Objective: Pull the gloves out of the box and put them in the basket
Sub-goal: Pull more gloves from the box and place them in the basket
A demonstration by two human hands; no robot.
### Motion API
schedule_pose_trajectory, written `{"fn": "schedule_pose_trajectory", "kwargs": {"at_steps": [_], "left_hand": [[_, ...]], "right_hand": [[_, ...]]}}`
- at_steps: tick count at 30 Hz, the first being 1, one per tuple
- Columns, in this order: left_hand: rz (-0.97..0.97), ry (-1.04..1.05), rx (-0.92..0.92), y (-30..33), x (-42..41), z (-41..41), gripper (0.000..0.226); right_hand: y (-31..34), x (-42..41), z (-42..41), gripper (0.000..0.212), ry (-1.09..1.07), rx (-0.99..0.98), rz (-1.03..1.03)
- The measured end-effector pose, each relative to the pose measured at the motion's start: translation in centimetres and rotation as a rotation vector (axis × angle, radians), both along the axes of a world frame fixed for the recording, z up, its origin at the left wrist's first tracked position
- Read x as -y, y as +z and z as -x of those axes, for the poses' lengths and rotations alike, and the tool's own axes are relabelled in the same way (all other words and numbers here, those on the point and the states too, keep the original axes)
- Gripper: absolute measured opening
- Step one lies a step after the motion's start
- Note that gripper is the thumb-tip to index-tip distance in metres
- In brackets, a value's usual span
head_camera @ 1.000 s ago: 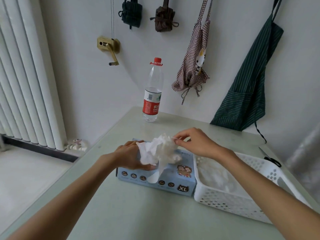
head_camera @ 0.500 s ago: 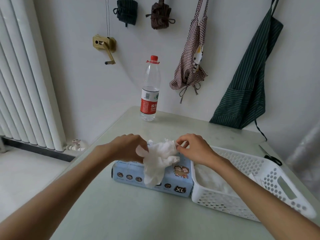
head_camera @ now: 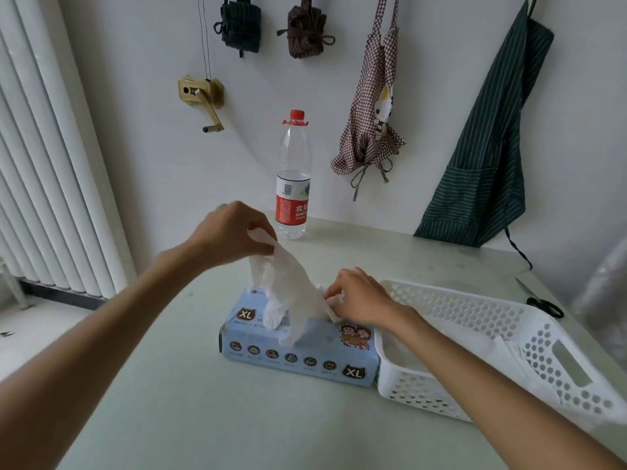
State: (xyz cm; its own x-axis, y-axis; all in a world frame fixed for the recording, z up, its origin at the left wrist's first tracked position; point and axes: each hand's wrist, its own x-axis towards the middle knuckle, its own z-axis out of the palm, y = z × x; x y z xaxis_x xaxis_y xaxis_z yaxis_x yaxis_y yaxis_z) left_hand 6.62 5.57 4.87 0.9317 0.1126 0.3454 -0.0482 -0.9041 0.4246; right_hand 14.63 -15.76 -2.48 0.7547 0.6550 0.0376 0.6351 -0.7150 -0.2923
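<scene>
Your left hand (head_camera: 230, 232) is pinching the white glove (head_camera: 288, 286) by its upper end; it is hanging slanted, fingers trailing onto the blue box (head_camera: 298, 354). Your right hand (head_camera: 359, 296) is gripping glove material at the box's opening, just beside the white basket (head_camera: 475, 307). A water bottle (head_camera: 293, 178) is standing behind.

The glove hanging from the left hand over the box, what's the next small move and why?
Probably carry the glove rightward and drop it in the basket. The left hand pinches its top and it looks nearly free of the box, while the right hand holds down the rest.
</scene>
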Motion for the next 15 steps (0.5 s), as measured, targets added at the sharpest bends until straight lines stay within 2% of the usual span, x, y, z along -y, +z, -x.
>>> {"fn": "schedule_pose_trajectory", "kwargs": {"at_steps": [5, 6, 8, 10, 13, 14, 15], "left_hand": [[0.196, 0.008, 0.154, 3.4, 0.0, 0.8, 0.012], [0.241, 0.008, 0.162, 4.0, 0.2, 0.9, 0.012], [0.270, -0.018, 0.128, 5.0, 1.1, 1.2, 0.012], [0.258, -0.039, 0.088, 5.4, 2.1, 1.4, 0.014], [0.257, -0.048, 0.026, 5.6, 3.6, 1.6, 0.016], [0.253, -0.052, 0.011, 5.5, 4.1, 1.6, 0.018], [0.252, -0.061, -0.005, 5.4, 4.7, 1.5, 0.022]], "right_hand": [[1.5, 1.0, -0.6, 0.020, 0.072, -0.199, 0.016], [1.6, 1.2, -0.4, 0.024, 0.092, -0.210, 0.004], [1.8, 1.5, 0.0, 0.016, 0.066, -0.230, -0.027], [2.7, 1.9, 0.2, 0.035, 0.000, -0.230, -0.149], [6.0, 2.9, 1.6, 0.046, -0.027, -0.447, -0.583], [6.9, 3.2, 2.1, 0.059, 0.008, -0.517, -0.651], [7.6, 3.2, 2.8, 0.072, 0.057, -0.526, -0.619]]}}
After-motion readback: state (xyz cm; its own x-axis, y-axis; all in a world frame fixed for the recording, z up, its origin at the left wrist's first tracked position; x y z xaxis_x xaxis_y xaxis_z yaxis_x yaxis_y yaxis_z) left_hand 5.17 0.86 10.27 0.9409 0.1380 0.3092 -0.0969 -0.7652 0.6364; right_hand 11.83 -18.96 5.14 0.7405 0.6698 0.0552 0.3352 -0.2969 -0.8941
